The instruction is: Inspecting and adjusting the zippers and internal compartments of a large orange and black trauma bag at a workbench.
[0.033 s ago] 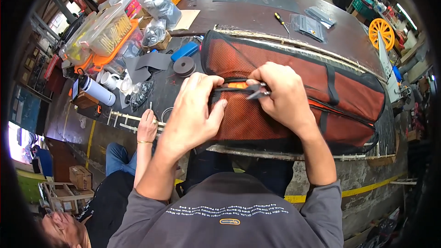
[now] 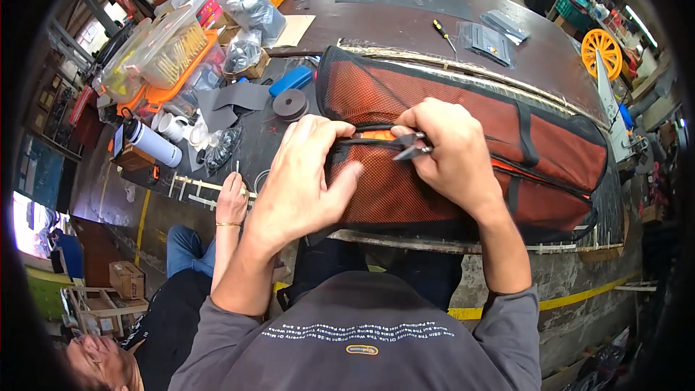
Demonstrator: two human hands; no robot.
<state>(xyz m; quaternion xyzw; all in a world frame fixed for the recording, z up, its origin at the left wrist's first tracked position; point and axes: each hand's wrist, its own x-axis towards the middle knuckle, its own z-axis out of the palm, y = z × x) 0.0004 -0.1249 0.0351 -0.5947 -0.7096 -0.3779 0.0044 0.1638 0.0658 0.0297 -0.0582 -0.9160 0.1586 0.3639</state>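
A long orange-red mesh bag (image 2: 405,188) with black trim lies on the table, with a zipped slit along its top. My left hand (image 2: 304,174) grips it at the slit's left end, fingers curled over the black edge. Its thumb stands apart from the index finger, over the mesh. In my right hand (image 2: 452,148) is a small pair of dark thread snips (image 2: 413,150), blades pointing left beside the slit. My right fingertips also touch the slit's edge. Bright orange material (image 2: 376,135) shows between the hands. The tips of my left fingers are partly hidden.
To the left are a roll of dark tape (image 2: 290,104), a blue case (image 2: 292,81), a white bottle (image 2: 153,143) and plastic boxes (image 2: 170,51). A co-worker's hand (image 2: 232,199) rests at the near left edge. A screwdriver (image 2: 443,35) lies beyond the bag.
The snips and my right hand have shifted slightly right. My left thumb has moved a little to the right. The bag stays in place.
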